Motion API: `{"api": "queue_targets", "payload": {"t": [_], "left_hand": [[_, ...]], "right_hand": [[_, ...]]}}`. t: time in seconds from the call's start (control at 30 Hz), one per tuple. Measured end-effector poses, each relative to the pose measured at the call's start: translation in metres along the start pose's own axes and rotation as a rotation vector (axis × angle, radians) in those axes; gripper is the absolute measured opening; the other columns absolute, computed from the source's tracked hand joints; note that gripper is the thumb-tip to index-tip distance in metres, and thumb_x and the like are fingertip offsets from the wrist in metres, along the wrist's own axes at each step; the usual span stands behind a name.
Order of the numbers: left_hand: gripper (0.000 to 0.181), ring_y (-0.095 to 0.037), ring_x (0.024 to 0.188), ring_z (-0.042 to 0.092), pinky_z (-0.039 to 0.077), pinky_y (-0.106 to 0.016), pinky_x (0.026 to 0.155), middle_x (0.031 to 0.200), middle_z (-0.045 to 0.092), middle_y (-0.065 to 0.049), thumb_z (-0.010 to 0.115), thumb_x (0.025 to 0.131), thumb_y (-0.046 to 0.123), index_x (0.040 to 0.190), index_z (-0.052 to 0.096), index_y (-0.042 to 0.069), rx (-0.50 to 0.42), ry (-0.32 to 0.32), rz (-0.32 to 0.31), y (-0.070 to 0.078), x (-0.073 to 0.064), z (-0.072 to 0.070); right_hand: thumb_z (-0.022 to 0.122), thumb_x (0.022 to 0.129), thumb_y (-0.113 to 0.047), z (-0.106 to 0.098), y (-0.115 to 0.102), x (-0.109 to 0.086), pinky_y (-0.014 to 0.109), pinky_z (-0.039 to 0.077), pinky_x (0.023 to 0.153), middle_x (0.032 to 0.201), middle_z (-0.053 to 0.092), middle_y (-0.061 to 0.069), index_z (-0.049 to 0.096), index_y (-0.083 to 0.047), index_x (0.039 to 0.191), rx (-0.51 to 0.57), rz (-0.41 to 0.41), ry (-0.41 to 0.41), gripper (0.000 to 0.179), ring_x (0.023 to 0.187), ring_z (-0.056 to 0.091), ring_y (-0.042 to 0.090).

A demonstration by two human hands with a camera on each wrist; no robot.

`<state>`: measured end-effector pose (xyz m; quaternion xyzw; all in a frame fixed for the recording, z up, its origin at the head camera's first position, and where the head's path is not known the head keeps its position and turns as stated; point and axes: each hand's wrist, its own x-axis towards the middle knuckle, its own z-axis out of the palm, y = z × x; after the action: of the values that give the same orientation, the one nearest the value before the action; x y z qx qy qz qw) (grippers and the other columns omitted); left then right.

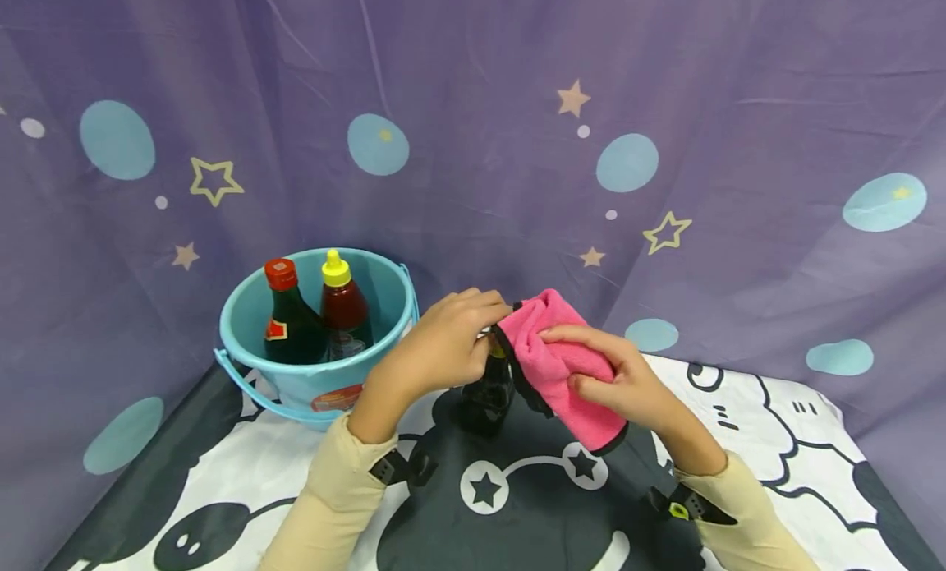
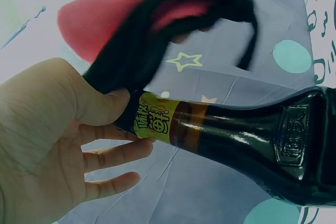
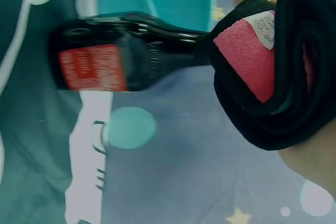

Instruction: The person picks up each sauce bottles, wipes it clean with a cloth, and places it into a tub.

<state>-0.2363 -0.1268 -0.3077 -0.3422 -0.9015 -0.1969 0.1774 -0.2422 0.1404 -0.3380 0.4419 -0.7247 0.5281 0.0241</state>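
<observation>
A dark glass sauce bottle (image 1: 485, 400) stands on the patterned cloth, with a yellow neck band (image 2: 156, 119) and a red label (image 3: 94, 67). My left hand (image 1: 443, 341) pinches it at the top of the neck between thumb and index finger, the other fingers spread behind. With my right hand (image 1: 628, 382) I grip a folded pink cleaning cloth (image 1: 550, 349) edged in black. The cloth is against the bottle's top and hides the cap. A white tag (image 3: 262, 27) shows on the cloth in the right wrist view.
On the left stands a light blue bucket (image 1: 284, 382) with its handle lowered. Inside are a dark bottle with a red cap (image 1: 281, 273) and a brownish-red squeeze bottle with a yellow tip (image 1: 346, 308). A purple curtain (image 1: 473, 185) hangs behind the black-and-white covering (image 1: 746, 415).
</observation>
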Motion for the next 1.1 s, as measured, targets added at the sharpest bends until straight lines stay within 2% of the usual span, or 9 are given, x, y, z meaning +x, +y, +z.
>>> {"api": "queue_targets", "payload": {"t": [0.13,0.27,0.43,0.53,0.73,0.93,1.1], "left_hand": [[0.042,-0.021,0.104,0.062,0.052,-0.041,0.097,0.115,0.068,-0.001,0.062,0.090,0.000,0.129,0.070,0.012,-0.014,-0.009,-0.012,0.000,0.000,0.001],[0.034,-0.019,0.101,0.061,0.052,-0.039,0.095,0.113,0.068,0.001,0.067,0.095,0.008,0.128,0.070,0.015,-0.005,-0.004,-0.012,0.000,-0.001,0.001],[0.029,-0.019,0.101,0.061,0.051,-0.040,0.096,0.113,0.068,0.002,0.066,0.098,0.016,0.126,0.071,0.016,-0.011,-0.007,-0.008,0.000,-0.001,0.001],[0.029,-0.019,0.101,0.061,0.051,-0.040,0.096,0.113,0.068,0.001,0.067,0.098,0.017,0.127,0.071,0.016,-0.014,-0.015,-0.010,0.000,-0.001,0.001],[0.029,-0.019,0.100,0.061,0.051,-0.041,0.096,0.113,0.068,0.001,0.066,0.099,0.018,0.127,0.070,0.015,-0.008,-0.021,-0.013,0.000,0.001,0.001],[0.028,-0.020,0.103,0.062,0.051,-0.041,0.099,0.115,0.068,0.001,0.065,0.099,0.016,0.127,0.071,0.015,-0.013,-0.021,-0.014,0.000,0.000,0.002],[0.028,-0.021,0.105,0.062,0.050,-0.042,0.100,0.116,0.068,0.001,0.064,0.100,0.015,0.127,0.070,0.015,-0.019,-0.019,-0.015,0.001,0.000,0.003]], "right_hand": [[0.058,0.082,0.015,0.012,0.014,-0.001,0.028,0.056,0.063,0.117,0.066,-0.005,0.064,-0.011,0.132,0.002,0.049,-0.047,0.056,0.081,0.062,0.014],[0.060,0.082,0.013,0.018,0.023,-0.006,0.027,0.056,0.067,0.125,0.065,-0.003,0.064,-0.012,0.132,-0.019,0.098,-0.068,0.056,0.087,0.062,0.015],[0.060,0.082,0.012,0.023,0.032,-0.012,0.026,0.056,0.068,0.128,0.064,-0.001,0.064,-0.016,0.134,-0.058,0.147,-0.126,0.059,0.088,0.061,0.014],[0.059,0.083,0.012,0.026,0.038,-0.016,0.026,0.055,0.071,0.129,0.063,0.004,0.064,-0.015,0.134,-0.066,0.147,-0.153,0.057,0.091,0.060,0.014],[0.059,0.083,0.013,0.030,0.048,-0.021,0.024,0.052,0.070,0.125,0.064,0.004,0.064,-0.016,0.133,-0.081,0.162,-0.180,0.058,0.082,0.057,0.010],[0.058,0.083,0.013,0.032,0.053,-0.027,0.025,0.054,0.077,0.119,0.065,0.004,0.064,-0.015,0.132,-0.068,0.164,-0.214,0.057,0.095,0.059,0.012],[0.059,0.085,0.010,0.030,0.055,-0.031,0.026,0.055,0.079,0.118,0.066,0.007,0.064,-0.012,0.132,-0.071,0.141,-0.231,0.052,0.097,0.061,0.013]]}}
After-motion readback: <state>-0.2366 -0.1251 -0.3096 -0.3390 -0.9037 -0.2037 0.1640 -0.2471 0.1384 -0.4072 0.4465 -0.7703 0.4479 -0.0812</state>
